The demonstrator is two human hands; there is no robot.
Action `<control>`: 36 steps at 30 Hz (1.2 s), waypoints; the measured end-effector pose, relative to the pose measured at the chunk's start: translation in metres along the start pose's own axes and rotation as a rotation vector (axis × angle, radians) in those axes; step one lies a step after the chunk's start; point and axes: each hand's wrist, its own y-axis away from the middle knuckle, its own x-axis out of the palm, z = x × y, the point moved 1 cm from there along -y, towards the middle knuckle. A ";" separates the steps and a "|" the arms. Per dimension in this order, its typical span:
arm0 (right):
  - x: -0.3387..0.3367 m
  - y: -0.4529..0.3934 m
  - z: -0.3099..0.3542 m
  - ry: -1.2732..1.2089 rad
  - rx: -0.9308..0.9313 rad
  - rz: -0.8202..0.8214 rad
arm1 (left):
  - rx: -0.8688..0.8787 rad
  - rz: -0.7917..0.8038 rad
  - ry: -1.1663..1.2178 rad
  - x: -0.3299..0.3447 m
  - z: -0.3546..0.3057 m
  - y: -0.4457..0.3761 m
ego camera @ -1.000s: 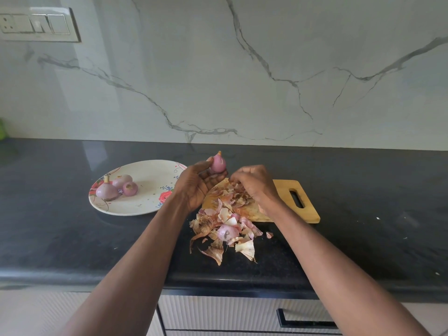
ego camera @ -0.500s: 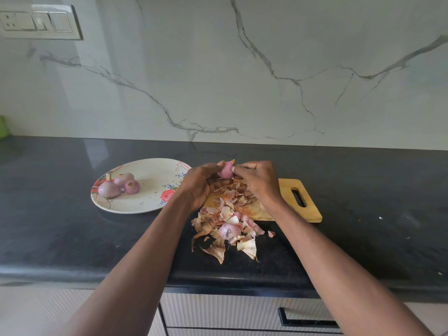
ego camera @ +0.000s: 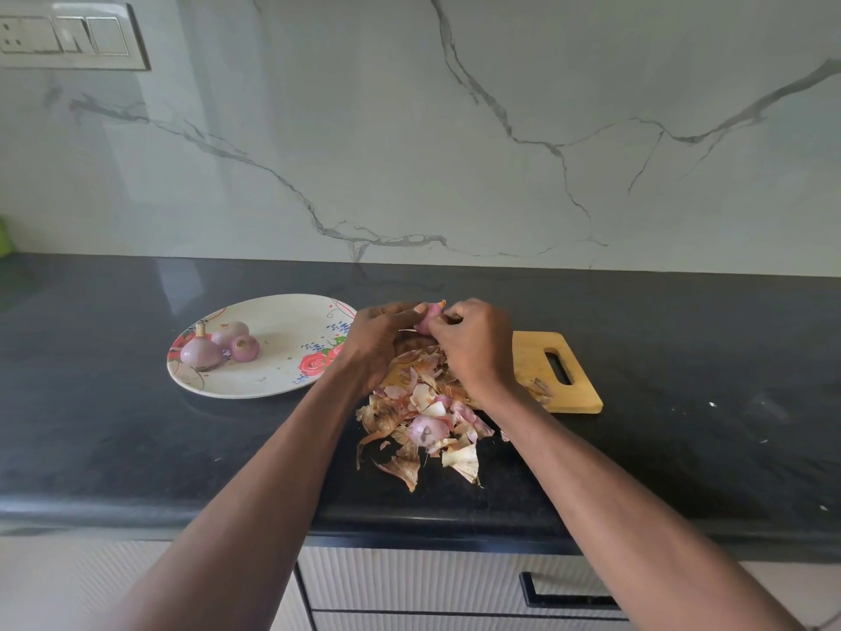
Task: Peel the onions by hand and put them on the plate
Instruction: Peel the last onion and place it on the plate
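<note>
A small pink onion (ego camera: 427, 317) is held between both hands above the wooden cutting board (ego camera: 537, 357). My left hand (ego camera: 380, 341) grips it from the left, and my right hand (ego camera: 475, 341) pinches its skin from the right; most of the onion is hidden by fingers. Three peeled onions (ego camera: 218, 346) lie on the left part of the floral plate (ego camera: 291, 357). A heap of onion peels (ego camera: 423, 421) spreads from the board toward the counter's front edge, with one more onion (ego camera: 425, 431) lying among the peels.
The black counter (ego camera: 682, 403) extends right and left of the work area. A marble wall with a switch panel (ego camera: 68, 36) rises behind. Drawers with a dark handle (ego camera: 569, 594) sit below the counter edge.
My left hand lowered the onion toward the board and my right hand came up from the peels and took hold of its skin.
</note>
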 end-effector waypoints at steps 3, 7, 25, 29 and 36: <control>0.000 0.000 0.000 -0.009 0.004 -0.012 | 0.005 0.016 0.013 0.001 0.000 0.001; -0.001 0.002 0.003 -0.009 0.026 -0.017 | 0.009 0.019 0.009 0.000 0.000 0.000; -0.008 -0.003 0.000 -0.296 0.333 0.091 | -0.087 -0.011 0.060 -0.003 -0.001 0.001; -0.011 -0.004 -0.001 -0.404 0.414 0.125 | -0.091 -0.009 0.058 -0.002 -0.002 0.003; -0.011 -0.006 -0.004 -0.463 0.491 0.137 | -0.069 -0.015 0.040 -0.004 -0.001 0.000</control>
